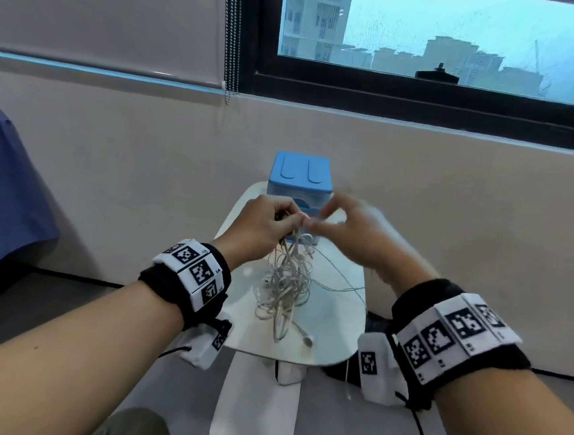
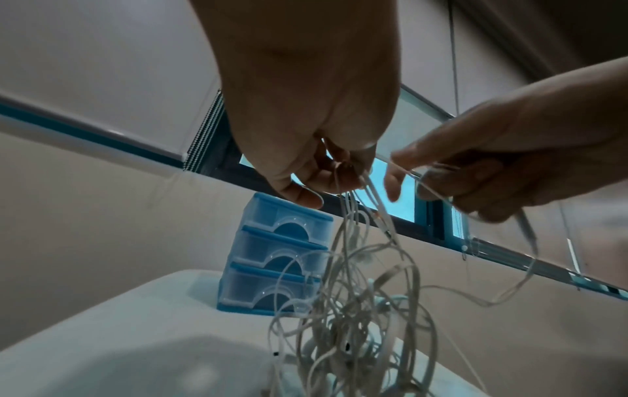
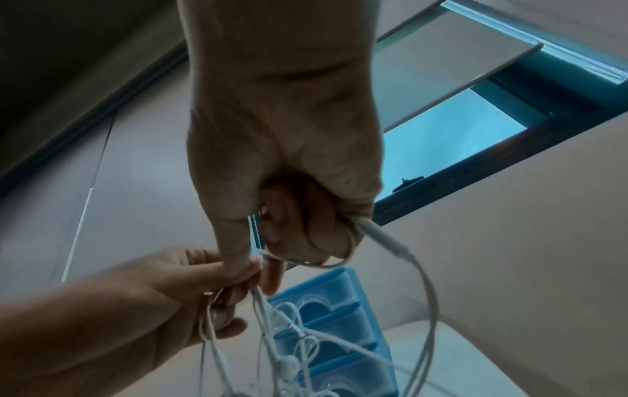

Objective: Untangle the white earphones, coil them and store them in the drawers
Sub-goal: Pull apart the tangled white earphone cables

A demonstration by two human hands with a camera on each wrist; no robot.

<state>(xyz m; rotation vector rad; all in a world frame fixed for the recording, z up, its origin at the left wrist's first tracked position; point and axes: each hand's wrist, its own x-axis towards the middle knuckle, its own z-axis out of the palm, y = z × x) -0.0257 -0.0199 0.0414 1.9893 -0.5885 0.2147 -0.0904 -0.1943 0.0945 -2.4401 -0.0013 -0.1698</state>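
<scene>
In the head view the white earphones are still hanging as one knotted bunch above the white table, so untangling looks barely begun and coiling and storing remain. The left hand is holding the top of the bunch in curled fingers, raised in front of the blue drawers at the far end. The right hand, just right of it, is blurred, fingers bent toward the cords.

From the left wrist, the left hand's fingertips are pinching several strands while the tangle is dangling down to the table; all three drawers are looking closed.

From the right wrist, the right hand is curling around one cord with an inline piece looping out right.
</scene>
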